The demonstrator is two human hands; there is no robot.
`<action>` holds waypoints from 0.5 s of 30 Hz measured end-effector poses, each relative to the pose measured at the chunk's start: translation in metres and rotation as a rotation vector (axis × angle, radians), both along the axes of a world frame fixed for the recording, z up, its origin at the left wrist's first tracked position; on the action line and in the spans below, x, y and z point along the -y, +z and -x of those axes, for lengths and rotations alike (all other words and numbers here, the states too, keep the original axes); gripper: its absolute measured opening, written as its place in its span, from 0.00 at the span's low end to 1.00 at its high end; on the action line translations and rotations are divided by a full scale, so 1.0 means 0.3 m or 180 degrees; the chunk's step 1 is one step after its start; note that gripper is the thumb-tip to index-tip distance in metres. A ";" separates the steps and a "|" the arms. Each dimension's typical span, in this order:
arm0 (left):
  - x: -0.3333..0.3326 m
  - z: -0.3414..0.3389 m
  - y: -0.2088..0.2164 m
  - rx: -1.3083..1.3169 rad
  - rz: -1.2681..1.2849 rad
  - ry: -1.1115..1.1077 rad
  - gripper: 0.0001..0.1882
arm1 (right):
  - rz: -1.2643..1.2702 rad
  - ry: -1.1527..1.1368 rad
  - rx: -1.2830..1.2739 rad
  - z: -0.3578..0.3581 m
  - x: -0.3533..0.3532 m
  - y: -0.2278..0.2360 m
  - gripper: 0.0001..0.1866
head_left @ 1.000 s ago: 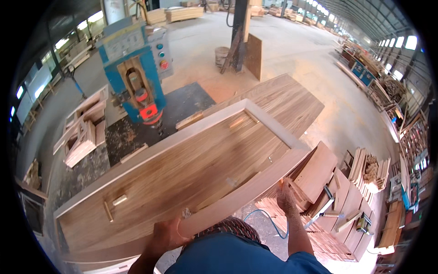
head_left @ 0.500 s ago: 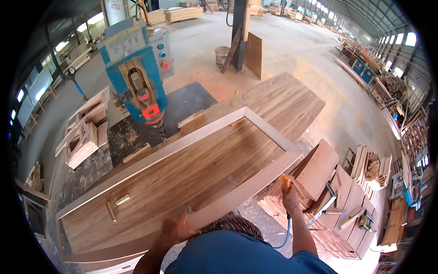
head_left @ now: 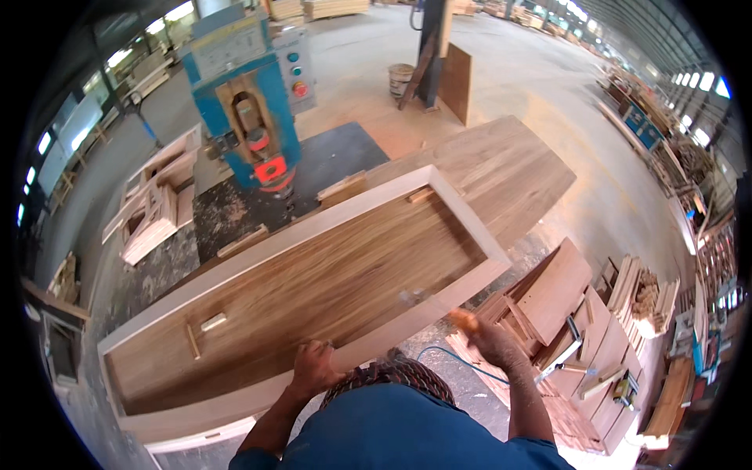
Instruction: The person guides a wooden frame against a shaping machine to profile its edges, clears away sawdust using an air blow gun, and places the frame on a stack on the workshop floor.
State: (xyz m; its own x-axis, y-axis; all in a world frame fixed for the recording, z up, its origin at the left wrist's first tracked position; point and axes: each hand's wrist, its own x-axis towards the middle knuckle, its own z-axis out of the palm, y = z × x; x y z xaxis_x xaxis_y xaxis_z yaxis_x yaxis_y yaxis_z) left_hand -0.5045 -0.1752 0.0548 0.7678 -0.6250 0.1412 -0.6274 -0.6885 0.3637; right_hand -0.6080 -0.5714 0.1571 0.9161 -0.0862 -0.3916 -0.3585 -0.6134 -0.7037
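Observation:
A long pale wooden frame (head_left: 462, 290) lies across a dark-grained wood board (head_left: 517, 168), which shows through its opening and sticks out beyond its far right end. My left hand (head_left: 315, 368) has its fingers curled over the near rail of the frame. In my right hand (head_left: 492, 341), beside the near right part of the frame, is an orange air gun (head_left: 464, 319) with a blue hose (head_left: 462, 363); its front end is blurred. Inside the frame lie a pale wood block (head_left: 212, 321), a thin strip (head_left: 193, 341) and another small block (head_left: 421, 195).
Beyond the frame stands a blue drilling machine (head_left: 243, 102) with a red-marked head over a dark table (head_left: 337, 157). Stacked wooden panels (head_left: 556, 290) and clamps are at my right. Wooden frames (head_left: 160, 207) lie at left. A bucket (head_left: 401, 79) stands by a post.
My right hand has moved left with the air gun, closer to the frame's near rail. My left hand has shifted slightly up and right along that rail. The whole view has also shifted.

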 end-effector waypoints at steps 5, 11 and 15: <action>-0.017 -0.010 -0.041 -0.0087 -0.0027 0.0123 0.32 | 0.0899 0.1174 -0.0554 -0.109 -0.187 0.013 0.19; -0.054 -0.053 0.003 -0.0940 -0.0152 0.0134 0.29 | -0.0425 0.0999 -0.0218 -0.200 -0.190 0.077 0.17; -0.124 -0.195 -0.022 -0.1743 -0.0280 0.0602 0.20 | -0.0021 0.2209 -0.0640 -0.214 -0.268 0.097 0.19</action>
